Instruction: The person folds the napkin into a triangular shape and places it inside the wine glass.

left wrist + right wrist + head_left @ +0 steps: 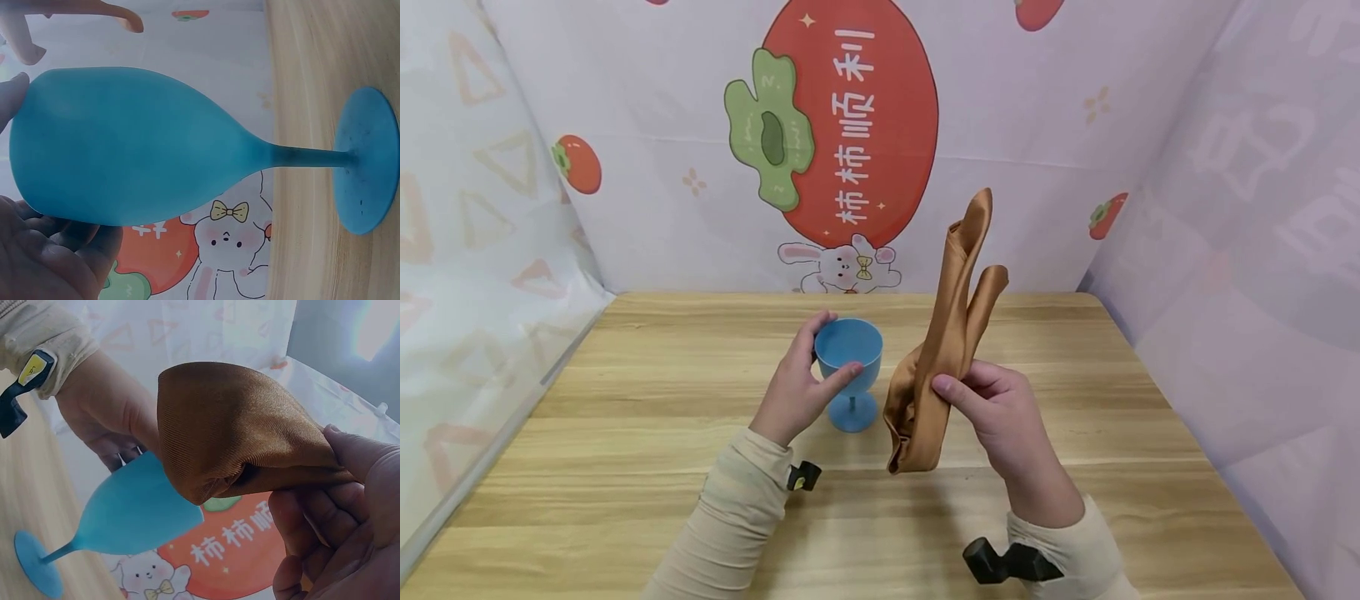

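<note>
A blue plastic goblet stands upright on its foot on the wooden table. My left hand holds its bowl from the left, thumb near the rim and fingers behind. In the left wrist view the goblet shows its bowl, stem and round foot, with fingers along one side. To the right, a folded, satiny brown napkin is raised above the table, two rolled points upward and a looped fold at its bottom. My right hand pinches it between thumb and fingers. The right wrist view shows the napkin partly covering the goblet's bowl.
The light wooden table reaches back to a white cloth backdrop printed with persimmons and a rabbit. More printed cloth hangs at both sides. Each wrist wears a small black camera mount, such as the right mount.
</note>
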The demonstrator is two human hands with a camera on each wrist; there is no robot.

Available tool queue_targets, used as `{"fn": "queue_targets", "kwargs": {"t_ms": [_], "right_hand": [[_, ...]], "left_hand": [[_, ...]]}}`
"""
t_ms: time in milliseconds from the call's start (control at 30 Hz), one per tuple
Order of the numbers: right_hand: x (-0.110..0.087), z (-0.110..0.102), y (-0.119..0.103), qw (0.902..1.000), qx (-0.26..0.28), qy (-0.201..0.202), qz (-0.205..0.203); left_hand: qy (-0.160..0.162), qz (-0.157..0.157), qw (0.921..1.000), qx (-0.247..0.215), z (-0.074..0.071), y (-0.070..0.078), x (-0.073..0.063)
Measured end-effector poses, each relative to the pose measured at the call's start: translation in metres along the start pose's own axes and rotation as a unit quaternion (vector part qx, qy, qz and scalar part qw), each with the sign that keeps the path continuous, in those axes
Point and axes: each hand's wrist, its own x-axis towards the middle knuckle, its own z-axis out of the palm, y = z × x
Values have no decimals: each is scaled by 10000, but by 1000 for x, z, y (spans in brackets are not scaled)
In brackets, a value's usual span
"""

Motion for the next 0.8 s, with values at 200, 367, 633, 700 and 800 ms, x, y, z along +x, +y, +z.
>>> {"fn": "queue_targets", "kwargs": {"t_ms": [200, 367, 633, 700, 800], "right_hand": [[4, 0, -2, 9990, -438, 80, 102], [9, 0, -6, 9983, -566, 48, 144], [9, 3, -9, 9972, -744, 68, 65], [10, 3, -9, 9967, -808, 74, 26], [10, 3, -10, 9957, -919, 95, -15]], "left_hand": [[-3, -23, 10000, 15, 0, 0, -1], [2, -60, 9999, 97, 1, 1, -2], [-118, 24, 9999, 36, 5, 0, -2], [-168, 115, 9998, -12, 7, -1, -2], [-209, 249, 9995, -55, 11, -2, -3]]}}
